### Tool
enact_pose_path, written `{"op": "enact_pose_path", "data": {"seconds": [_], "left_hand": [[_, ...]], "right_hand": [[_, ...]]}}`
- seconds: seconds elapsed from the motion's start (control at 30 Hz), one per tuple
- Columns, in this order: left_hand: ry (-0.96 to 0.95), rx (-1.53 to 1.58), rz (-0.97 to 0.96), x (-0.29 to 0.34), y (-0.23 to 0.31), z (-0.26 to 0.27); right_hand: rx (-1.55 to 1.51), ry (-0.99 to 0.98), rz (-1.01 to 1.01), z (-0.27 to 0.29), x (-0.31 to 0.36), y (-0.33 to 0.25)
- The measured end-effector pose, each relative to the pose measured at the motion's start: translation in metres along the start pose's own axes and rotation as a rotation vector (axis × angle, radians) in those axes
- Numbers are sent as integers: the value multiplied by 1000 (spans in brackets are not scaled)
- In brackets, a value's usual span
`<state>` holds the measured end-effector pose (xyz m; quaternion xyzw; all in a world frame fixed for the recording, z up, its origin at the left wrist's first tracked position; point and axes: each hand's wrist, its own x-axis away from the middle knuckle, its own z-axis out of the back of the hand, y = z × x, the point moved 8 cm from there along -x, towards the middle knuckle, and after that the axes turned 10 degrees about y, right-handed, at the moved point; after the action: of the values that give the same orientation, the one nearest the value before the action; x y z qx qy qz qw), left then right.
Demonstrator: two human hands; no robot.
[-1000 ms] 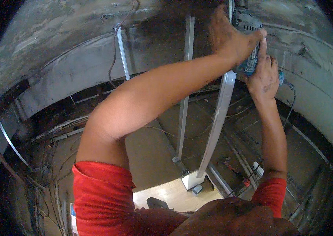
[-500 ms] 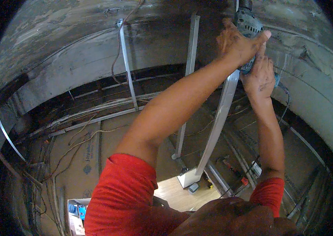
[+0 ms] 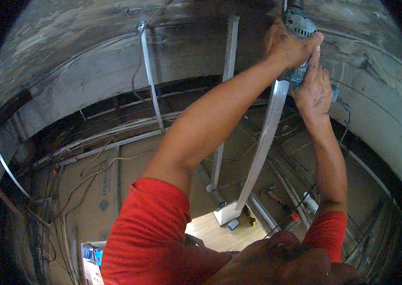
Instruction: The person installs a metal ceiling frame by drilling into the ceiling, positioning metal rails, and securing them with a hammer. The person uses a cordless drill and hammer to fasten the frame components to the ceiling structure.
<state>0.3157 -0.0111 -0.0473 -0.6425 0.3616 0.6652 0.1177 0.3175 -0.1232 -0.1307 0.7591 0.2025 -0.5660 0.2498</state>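
Observation:
Near the upper right edge, a teal corded power drill (image 3: 299,23) is held overhead, its front end toward the dark concrete above. My left hand (image 3: 289,47) is closed around the drill's body, with the thumb lying across it. Just below and to the right, my right hand (image 3: 314,92) is wrapped at the drill's handle end. The cord (image 3: 349,116) trails down from behind that hand. The upper end of a pale metal stud (image 3: 266,133) runs up to the drill. Where the drill's tip meets the ceiling is cut off by the frame.
Two more metal struts, one farther (image 3: 231,52) and one at left (image 3: 149,71), hang from the concrete ceiling (image 3: 68,23). Loose cables (image 3: 91,173) lie over brown boards. Below my arms is an opening onto a wooden floor (image 3: 210,232). A hammer (image 3: 279,202) lies at right.
The view has shifted slightly. My left hand has drawn in a little closer around the drill, and both hands keep their hold.

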Motion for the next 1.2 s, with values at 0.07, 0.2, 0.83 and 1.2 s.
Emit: {"op": "enact_pose_path", "data": {"seconds": [0.07,0.2,0.83,1.2], "left_hand": [[-6,-14,-23,-1,4,2],[-37,-21,6,-1,6,3],[-5,-46,-43,-1,6,0],[2,-17,-60,-4,6,-4]], "right_hand": [[-23,21,5,3,-1,-2],[8,14,11,1,-2,-1],[70,36,28,0,0,2],[106,-23,21,-4,1,7]]}}
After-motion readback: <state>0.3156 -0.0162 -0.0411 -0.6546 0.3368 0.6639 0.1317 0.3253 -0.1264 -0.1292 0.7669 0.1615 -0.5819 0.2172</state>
